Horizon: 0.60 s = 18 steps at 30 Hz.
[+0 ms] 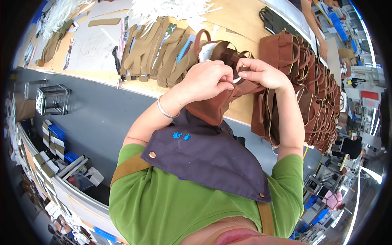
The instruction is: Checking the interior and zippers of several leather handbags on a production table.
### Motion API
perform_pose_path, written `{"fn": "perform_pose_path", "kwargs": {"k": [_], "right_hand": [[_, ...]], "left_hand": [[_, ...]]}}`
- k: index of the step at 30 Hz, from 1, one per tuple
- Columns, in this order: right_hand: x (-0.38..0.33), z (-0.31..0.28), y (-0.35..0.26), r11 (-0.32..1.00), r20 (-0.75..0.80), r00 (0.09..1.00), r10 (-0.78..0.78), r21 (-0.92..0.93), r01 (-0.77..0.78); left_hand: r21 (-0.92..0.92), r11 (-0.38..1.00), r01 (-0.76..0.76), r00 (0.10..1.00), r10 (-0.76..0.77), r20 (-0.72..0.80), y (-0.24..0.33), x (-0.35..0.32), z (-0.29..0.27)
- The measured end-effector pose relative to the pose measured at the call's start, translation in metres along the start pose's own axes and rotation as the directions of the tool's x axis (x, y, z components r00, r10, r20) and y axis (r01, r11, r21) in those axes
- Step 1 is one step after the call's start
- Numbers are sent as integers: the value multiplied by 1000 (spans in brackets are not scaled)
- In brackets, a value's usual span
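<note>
Both hands are pinching the top edge of a brown leather bag [212,108] mid-frame: left hand [206,79] clenched on it, right hand [261,73] gripping beside it. Stack of matching brown bags [310,81] sits right on the wooden worktop [241,24], tan fabric strips [159,53] upper left.

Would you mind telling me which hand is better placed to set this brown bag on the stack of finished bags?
Right, probably. The right hand grips the brown bag on the side nearest the stack of bags; the left hand would have to cross over.
</note>
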State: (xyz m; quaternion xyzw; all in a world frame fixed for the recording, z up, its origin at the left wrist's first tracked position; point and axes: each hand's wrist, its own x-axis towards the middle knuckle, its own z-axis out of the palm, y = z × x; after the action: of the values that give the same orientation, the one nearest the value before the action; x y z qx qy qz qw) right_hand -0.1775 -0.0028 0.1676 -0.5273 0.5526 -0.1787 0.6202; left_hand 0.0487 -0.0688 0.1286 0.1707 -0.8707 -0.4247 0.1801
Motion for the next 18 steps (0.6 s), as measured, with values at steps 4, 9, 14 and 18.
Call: {"fn": "perform_pose_path", "kwargs": {"k": [4, 9, 14, 18], "right_hand": [[3, -1, 8, 988, 68, 997, -23, 155, 12], [7, 2, 1, 998, 39, 998, -47, 31, 46], [7, -2, 2, 999, 0, 999, -44, -11, 44], [8, -6, 6, 987, -30, 999, 25, -158, -30]], "left_hand": [[-94, 987, -127, 992, 127, -10, -14, -2, -1], [-184, 982, -50, 923, 116, 366, -23, 17, -22], [-158, 987, -17, 899, 85, 430, -28, 25, -25], [-65, 996, -53, 940, 72, 334, -21, 21, -22]]}}
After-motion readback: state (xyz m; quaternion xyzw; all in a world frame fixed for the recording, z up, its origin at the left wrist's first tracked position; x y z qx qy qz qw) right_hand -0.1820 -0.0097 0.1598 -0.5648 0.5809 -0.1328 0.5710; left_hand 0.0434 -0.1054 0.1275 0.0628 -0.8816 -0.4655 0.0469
